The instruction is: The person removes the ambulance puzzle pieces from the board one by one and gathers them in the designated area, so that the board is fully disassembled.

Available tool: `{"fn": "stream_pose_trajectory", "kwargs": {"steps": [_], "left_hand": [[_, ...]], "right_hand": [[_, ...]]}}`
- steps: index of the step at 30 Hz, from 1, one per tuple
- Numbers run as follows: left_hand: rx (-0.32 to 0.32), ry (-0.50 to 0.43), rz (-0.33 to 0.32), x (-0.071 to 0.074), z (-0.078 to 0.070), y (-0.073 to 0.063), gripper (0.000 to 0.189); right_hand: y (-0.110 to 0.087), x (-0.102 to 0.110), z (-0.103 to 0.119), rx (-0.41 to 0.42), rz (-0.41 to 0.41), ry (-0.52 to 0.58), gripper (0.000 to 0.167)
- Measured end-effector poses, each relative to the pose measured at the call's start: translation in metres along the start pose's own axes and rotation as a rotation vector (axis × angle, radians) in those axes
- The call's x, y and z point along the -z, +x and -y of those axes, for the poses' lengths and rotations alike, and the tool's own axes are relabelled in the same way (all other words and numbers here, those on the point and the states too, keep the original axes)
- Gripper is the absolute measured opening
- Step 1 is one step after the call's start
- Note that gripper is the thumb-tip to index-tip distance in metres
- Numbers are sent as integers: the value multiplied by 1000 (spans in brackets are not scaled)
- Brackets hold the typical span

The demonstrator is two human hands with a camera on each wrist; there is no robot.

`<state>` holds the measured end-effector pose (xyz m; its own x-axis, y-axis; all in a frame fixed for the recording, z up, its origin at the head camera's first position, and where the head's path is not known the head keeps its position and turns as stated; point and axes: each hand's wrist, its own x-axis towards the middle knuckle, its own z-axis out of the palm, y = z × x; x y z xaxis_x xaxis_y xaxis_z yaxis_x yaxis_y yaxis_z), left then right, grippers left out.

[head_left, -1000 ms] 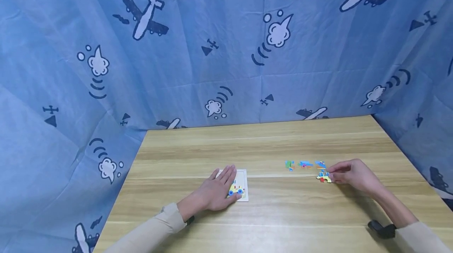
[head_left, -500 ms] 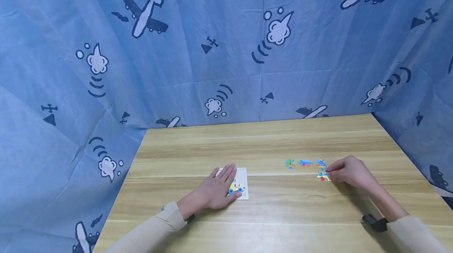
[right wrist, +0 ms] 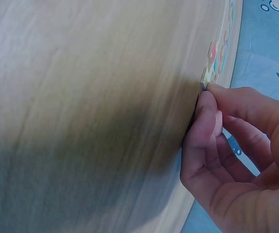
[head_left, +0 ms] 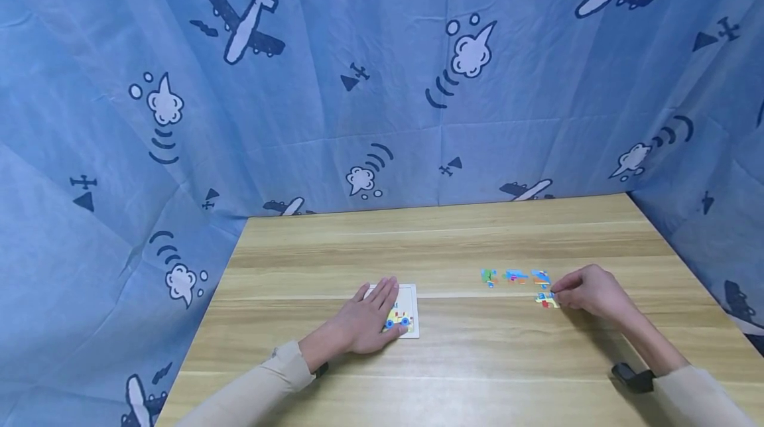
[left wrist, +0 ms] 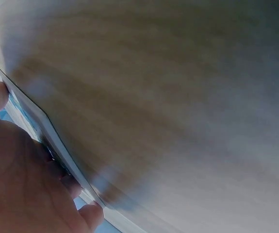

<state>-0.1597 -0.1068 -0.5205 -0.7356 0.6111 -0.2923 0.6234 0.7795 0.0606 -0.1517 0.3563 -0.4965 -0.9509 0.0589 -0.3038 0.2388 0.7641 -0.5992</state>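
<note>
In the head view my left hand (head_left: 365,324) lies with straight fingers over a white-framed puzzle board (head_left: 408,294), which shows a yellow picture with blue wheels. The left wrist view has the board's edge (left wrist: 64,150) beside the fingers. My right hand (head_left: 597,294) pinches the edge of a yellow, red and blue jigsaw piece (head_left: 546,300) between thumb and index finger. The right wrist view shows that piece (right wrist: 205,77) at the fingertips, close to the table top. Just beyond it lies a blue and orange jigsaw piece (head_left: 540,278).
Left of that piece lie a blue and pink jigsaw piece (head_left: 515,276) and a green and blue one (head_left: 489,276), in a row. The wooden table (head_left: 453,361) ends at a blue curtain (head_left: 406,82) printed with aeroplanes, at the back and sides.
My right forearm has shifted a little to the left, its fingers still at the same jigsaw piece, which has barely moved. The left hand stays in place on the board.
</note>
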Motion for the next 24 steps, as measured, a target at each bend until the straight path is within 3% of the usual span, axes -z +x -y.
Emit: {"fn": "stream_pose_trajectory", "kwargs": {"steps": [11,19,24], "left_hand": [[1,-20,4,2,-1,-1,88],[-5,-43,3,3,-1,-1,87],[-14,-73,-2,4,-1,-2,87]], "right_hand": [[0,-2,0,-19,11,19,23],[-2,1,-5,45,21,21,25],[-3,2,4,69,20,53,27]]}}
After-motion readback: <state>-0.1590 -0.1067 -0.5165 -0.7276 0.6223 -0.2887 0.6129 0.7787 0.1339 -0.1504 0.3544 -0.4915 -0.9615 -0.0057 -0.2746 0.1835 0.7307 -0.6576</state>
